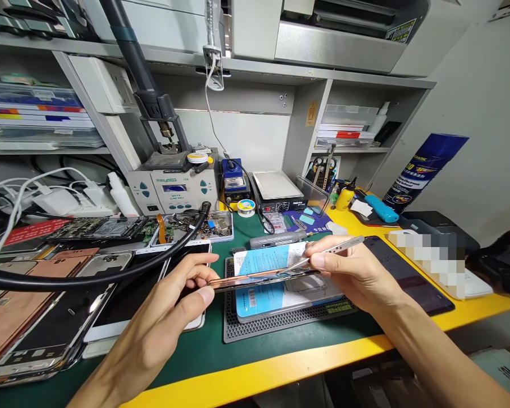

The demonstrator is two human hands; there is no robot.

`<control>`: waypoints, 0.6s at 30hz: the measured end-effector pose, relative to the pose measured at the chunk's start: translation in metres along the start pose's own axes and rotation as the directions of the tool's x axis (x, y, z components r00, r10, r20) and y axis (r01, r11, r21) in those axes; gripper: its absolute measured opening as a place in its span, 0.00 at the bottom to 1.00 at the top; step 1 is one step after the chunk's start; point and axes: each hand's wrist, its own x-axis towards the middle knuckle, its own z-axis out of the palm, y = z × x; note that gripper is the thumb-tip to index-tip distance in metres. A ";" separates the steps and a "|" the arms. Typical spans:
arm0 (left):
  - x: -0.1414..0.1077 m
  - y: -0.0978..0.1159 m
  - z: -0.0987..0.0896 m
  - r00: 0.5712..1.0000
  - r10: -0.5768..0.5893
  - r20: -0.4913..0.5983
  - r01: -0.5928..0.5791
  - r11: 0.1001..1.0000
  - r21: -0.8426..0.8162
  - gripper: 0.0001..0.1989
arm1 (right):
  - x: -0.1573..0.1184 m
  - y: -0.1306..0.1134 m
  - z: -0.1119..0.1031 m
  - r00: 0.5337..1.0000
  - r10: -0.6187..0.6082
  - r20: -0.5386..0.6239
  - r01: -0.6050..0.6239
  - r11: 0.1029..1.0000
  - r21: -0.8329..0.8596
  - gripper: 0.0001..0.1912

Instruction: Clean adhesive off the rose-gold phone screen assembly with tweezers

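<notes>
A thin phone frame (255, 280), seen nearly edge-on, is held level above the bench. My left hand (170, 309) pinches its left end between thumb and fingers. Silver tweezers (342, 245) lie in the grip of my right hand (361, 275), their tips pointing left and down at the frame's inner side. The right end of the frame meets that hand, but fingers hide how it is supported there. Below it is a blue and white box (249, 303) on a grey perforated mat (263, 334).
Several phones and housings (34, 334) crowd the left, crossed by a thick black hose (89, 280). Behind are a parts tray (221, 224), a rework station (174, 190) and a solder spool (246, 208). A dark phone (408, 275) and a spray can (425, 173) are at right.
</notes>
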 end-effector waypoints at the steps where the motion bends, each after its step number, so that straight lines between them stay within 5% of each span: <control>1: -0.001 0.001 0.000 1.000 0.000 0.000 0.000 1.000 -0.009 0.24 | 0.000 0.000 0.000 1.000 0.000 -0.003 0.000 1.000 0.002 0.08; 12: 0.000 -0.003 -0.006 0.993 -0.067 0.096 0.074 0.994 -0.077 0.28 | 0.001 -0.006 -0.004 0.999 0.001 -0.041 0.001 0.999 0.050 0.08; 18: -0.007 -0.005 -0.007 0.997 0.013 0.074 -0.014 1.000 0.022 0.27 | 0.000 -0.007 -0.007 0.999 0.001 -0.042 0.001 0.998 0.065 0.13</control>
